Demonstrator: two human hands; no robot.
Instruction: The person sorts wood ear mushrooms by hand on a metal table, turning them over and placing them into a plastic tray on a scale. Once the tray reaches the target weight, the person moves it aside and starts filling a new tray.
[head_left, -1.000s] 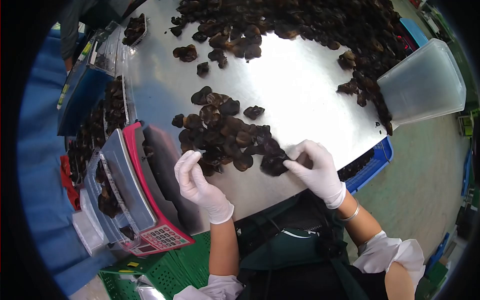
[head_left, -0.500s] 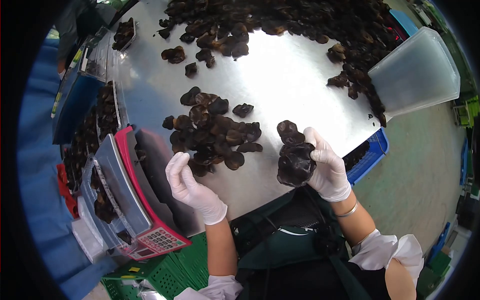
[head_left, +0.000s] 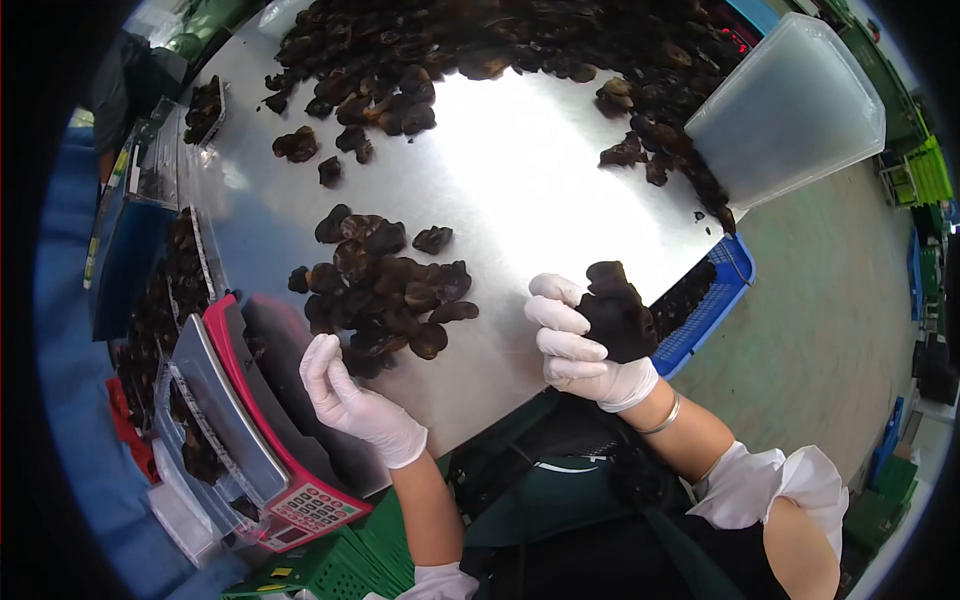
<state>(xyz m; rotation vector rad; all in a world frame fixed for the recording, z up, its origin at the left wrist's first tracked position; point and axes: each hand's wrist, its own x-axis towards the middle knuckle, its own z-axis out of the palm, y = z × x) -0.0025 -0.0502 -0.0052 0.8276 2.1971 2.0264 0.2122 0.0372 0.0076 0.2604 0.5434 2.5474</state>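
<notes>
My right hand [head_left: 582, 342], in a white glove, grips a dark wood ear mushroom clump [head_left: 618, 315] over the table's near right edge. The fingers face me and the clump's broad dark side shows behind them. My gloved left hand [head_left: 355, 400] has its fingers drawn together with the thumb, and nothing shows between them. Just beyond its fingertips lies a small pile of wood ear mushrooms [head_left: 385, 285] on the metal table [head_left: 500, 220]. Beside the left hand stands a red and grey weighing scale [head_left: 300, 420] with a keypad.
A large heap of wood ear mushrooms [head_left: 500, 40] covers the table's far side. Stacked clear plastic containers [head_left: 795, 115] stand at the right edge. Below hangs a blue basket [head_left: 725, 310] with dark pieces. Filled trays [head_left: 185, 265] line the left; a green crate [head_left: 345, 560] is below.
My right hand has turned over, so the clump shows its other side and the fingers now face me. The left hand keeps its shape. The whole view has shifted slightly.
</notes>
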